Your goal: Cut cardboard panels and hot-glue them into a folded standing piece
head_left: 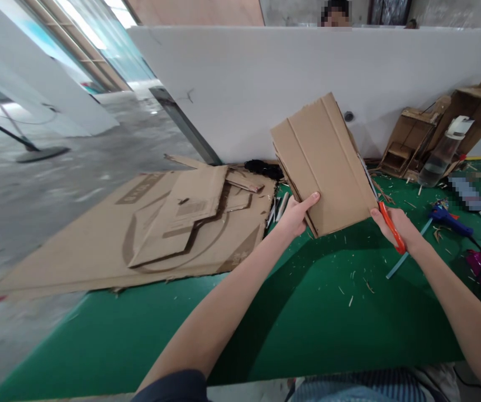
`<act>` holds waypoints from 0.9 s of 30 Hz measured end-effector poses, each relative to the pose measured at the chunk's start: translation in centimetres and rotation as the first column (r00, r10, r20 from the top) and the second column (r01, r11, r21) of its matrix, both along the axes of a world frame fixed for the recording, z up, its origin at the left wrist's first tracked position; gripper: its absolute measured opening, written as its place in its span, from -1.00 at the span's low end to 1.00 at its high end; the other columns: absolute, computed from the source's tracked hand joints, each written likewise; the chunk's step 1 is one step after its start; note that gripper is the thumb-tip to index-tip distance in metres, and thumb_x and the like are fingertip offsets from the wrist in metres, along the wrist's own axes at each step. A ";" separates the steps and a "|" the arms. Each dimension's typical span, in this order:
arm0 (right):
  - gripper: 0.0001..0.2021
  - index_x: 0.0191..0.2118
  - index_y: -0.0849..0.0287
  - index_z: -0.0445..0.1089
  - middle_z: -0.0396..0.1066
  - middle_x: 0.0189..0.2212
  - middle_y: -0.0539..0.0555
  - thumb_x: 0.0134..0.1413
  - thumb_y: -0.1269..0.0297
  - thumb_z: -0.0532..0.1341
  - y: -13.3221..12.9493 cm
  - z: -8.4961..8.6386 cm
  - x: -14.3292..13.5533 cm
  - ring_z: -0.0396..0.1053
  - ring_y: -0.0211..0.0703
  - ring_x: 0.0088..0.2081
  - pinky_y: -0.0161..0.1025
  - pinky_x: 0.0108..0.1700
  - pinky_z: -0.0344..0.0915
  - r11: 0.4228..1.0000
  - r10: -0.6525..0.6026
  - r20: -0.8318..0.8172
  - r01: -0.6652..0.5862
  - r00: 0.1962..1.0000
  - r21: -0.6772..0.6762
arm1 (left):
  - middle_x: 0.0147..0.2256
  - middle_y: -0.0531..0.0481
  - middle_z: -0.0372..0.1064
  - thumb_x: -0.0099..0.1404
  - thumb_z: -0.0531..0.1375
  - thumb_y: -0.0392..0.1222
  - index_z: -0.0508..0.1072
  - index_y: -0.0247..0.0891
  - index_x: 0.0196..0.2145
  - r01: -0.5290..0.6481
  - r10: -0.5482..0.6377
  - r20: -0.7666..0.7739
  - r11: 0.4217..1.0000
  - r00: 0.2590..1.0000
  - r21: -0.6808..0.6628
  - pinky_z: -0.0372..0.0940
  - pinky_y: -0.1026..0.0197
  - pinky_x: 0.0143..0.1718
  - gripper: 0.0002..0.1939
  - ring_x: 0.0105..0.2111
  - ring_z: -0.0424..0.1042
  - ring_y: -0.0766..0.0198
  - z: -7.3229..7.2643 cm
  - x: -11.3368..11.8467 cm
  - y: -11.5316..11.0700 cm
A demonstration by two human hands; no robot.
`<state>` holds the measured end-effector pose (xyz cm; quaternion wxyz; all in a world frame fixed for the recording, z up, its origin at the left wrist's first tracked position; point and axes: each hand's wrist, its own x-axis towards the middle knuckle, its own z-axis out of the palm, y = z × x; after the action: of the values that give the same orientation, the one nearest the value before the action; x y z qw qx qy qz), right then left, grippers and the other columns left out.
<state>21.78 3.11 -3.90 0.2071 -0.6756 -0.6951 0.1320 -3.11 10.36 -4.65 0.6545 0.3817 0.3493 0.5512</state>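
Observation:
My left hand (296,216) grips a stack of flat cardboard pieces (322,162) by its lower left edge, thumb on the front face. The stack is held tilted above the green table, with two crease lines down its front. At the lower right corner, my right hand (395,228) is closed around orange-handled scissors (392,228), its thumb touching the cardboard. A pale blade-like strip shows along the stack's right edge; most of it is hidden behind the cardboard.
Large cardboard sheets (93,240) lie on the left, overhanging the green table (139,340). On the right are a blue glue gun (452,219), a glue stick (408,249), a water bottle (439,156), a phone (468,192) and cardboard structures (405,137). A white partition (232,84) stands behind.

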 end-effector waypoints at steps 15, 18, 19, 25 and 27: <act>-0.37 -0.66 0.10 0.15 0.31 -0.69 0.08 0.25 -0.20 -0.22 -0.6 -1.4 -0.8 0.33 -0.15 -0.57 -0.26 -0.44 0.20 1.000 0.012 -0.204 -0.011 0.979 0.006 | -0.20 -0.13 0.56 -0.05 0.43 -0.13 0.52 -0.25 -0.22 -0.016 0.016 0.024 1.000 1.000 0.008 0.38 -0.07 0.03 -0.60 -0.12 0.52 0.00 -1.1 0.0 -0.2; -0.36 -0.64 0.12 0.21 0.35 -0.66 0.10 0.24 -0.22 -0.20 -0.4 -1.5 -0.7 0.37 -0.14 -0.54 -0.26 -0.41 0.26 1.000 0.006 -0.222 -0.013 0.975 -0.028 | -0.23 -0.12 0.57 -0.08 0.44 -0.14 0.52 -0.25 -0.23 -0.005 0.006 0.029 1.000 1.000 -0.010 0.38 -0.09 0.03 -0.59 -0.15 0.53 0.00 -1.1 -0.1 -0.1; -0.36 -0.62 0.13 0.24 0.38 -0.63 0.10 0.23 -0.23 -0.19 -0.3 -1.5 -0.6 0.40 -0.14 -0.52 -0.26 -0.40 0.29 0.999 0.014 -0.242 -0.025 0.970 -0.043 | -0.23 -0.11 0.57 -0.09 0.44 -0.15 0.52 -0.25 -0.24 -0.007 0.008 0.026 1.000 1.000 -0.016 0.37 -0.10 0.03 -0.59 -0.15 0.53 0.00 -1.1 -0.2 0.0; -0.40 -0.37 0.20 0.40 0.51 -0.33 0.19 0.19 -0.25 -0.10 0.0 -1.2 -0.2 0.49 -0.09 -0.33 -0.30 -0.41 0.40 0.988 0.037 -0.414 -0.095 0.909 -0.118 | -0.15 -0.17 0.54 -0.10 0.45 -0.12 0.53 -0.27 -0.23 0.013 -0.013 -0.048 1.000 0.999 0.001 0.38 -0.09 0.02 -0.56 -0.09 0.49 -0.07 -0.3 -0.8 0.3; -0.40 -0.32 0.20 0.41 0.50 -0.29 0.21 0.18 -0.26 -0.09 0.0 -1.0 -0.2 0.48 -0.07 -0.30 -0.31 -0.46 0.40 0.984 0.013 -0.453 -0.091 0.892 -0.152 | -0.14 -0.19 0.53 -0.11 0.45 -0.11 0.54 -0.28 -0.23 0.035 -0.033 -0.065 0.999 0.997 0.020 0.39 -0.10 0.00 -0.55 -0.08 0.49 -0.09 -0.1 -0.7 0.2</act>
<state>21.62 3.15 -4.93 0.3006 -0.6229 -0.6326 0.3485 -3.86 10.55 -4.72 0.6479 0.4124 0.3579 0.5310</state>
